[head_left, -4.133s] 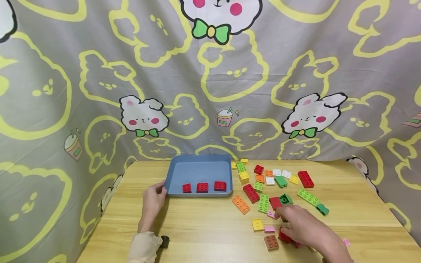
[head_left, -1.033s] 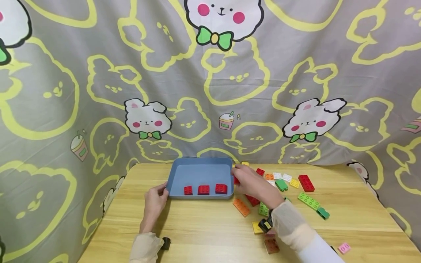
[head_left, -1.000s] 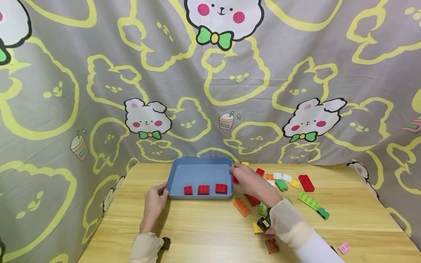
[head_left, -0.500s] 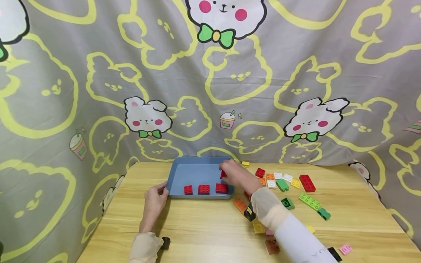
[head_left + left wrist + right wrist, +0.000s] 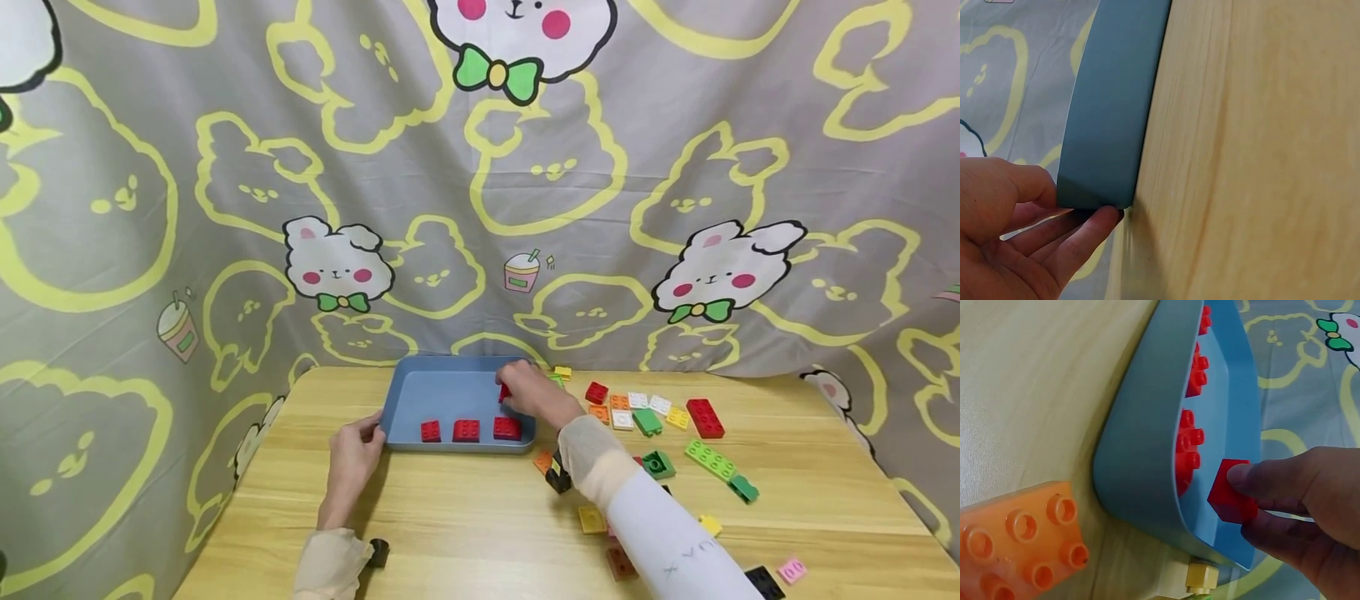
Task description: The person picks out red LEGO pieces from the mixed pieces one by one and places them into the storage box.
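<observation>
A blue tray [image 5: 450,446] stands at the back of the table with three red bricks along its front side: a small one [image 5: 431,431], a middle one [image 5: 467,430] and a right one [image 5: 507,428]. My left hand [image 5: 354,457] holds the tray's front left corner, fingers against its end in the left wrist view. Over the tray's right end, my right hand [image 5: 534,393] pinches another red brick [image 5: 1230,490] between thumb and fingers. That brick is mostly hidden by the hand in the head view.
Loose bricks lie right of the tray: an orange one [image 5: 1022,537], a green one [image 5: 657,464], a long red one [image 5: 705,418], a lime one [image 5: 710,460] and several others. My right sleeve [image 5: 660,525] covers part of them. A patterned curtain [image 5: 480,250] hangs behind the table.
My right hand has come from the loose bricks on the right, leftward over the tray's right end, carrying a red brick. My left hand has stayed at the tray's corner.
</observation>
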The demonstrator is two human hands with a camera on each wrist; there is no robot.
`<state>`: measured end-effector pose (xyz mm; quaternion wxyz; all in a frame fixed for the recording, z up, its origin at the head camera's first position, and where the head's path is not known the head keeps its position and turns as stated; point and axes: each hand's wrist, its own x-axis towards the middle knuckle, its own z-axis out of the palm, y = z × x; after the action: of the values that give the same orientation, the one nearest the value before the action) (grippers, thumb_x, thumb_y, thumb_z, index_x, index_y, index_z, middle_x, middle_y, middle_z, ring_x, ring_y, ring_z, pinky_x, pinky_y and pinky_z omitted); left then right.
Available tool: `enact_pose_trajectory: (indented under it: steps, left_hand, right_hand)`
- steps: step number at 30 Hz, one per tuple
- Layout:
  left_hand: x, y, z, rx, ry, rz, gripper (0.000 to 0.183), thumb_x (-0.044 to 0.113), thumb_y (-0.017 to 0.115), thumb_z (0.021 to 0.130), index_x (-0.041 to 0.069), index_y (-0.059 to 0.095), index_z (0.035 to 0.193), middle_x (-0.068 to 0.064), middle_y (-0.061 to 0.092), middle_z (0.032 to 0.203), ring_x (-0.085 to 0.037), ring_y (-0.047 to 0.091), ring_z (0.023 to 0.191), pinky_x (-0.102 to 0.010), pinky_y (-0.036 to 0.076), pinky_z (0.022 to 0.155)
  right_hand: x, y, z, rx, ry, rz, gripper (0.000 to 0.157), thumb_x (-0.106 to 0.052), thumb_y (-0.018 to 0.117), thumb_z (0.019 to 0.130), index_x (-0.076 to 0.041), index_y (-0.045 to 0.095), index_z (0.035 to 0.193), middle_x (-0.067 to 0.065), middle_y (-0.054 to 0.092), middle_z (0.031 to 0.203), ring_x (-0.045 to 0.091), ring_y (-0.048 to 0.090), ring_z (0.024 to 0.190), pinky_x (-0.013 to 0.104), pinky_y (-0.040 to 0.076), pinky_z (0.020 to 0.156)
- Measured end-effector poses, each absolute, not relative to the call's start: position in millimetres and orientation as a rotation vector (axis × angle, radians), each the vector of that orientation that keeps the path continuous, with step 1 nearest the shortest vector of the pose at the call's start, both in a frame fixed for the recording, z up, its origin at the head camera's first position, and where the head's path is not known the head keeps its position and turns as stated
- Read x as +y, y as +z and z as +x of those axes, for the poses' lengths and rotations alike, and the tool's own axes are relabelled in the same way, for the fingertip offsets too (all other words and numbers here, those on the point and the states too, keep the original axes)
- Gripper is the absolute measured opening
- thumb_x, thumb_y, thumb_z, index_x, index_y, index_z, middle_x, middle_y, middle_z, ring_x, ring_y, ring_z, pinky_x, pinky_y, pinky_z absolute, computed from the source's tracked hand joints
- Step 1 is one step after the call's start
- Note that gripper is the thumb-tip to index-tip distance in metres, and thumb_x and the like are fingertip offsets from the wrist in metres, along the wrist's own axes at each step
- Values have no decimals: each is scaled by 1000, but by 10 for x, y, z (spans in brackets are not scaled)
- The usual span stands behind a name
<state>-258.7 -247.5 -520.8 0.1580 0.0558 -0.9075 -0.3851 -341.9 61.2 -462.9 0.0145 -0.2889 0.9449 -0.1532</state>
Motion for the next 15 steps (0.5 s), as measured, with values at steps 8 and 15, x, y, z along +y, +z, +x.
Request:
enact_pose_trajectory:
  steps: [8,15]
  left_hand:
    - [-2471,-5219,-2578,-2585,-1083,151,34,-1,65,90,1,74,123,-20,76,100,-30,74,90,-26,52,66]
    - [-2464,-5214,-2587,-2583,-1080,127,34,-1,64,91,0,73,123,-20,76,102,-31,74,92,-36,55,72]
  right_hand:
    - [546,-4728,-3466,2916,-436,-865,8,4,76,85,-3,74,82,1,59,70,19,56,69,34,51,66]
    - [495,-4754,-3476,2879,-439,-810,9,4,74,87,-4,73,84,3,61,74,20,57,69,34,51,66]
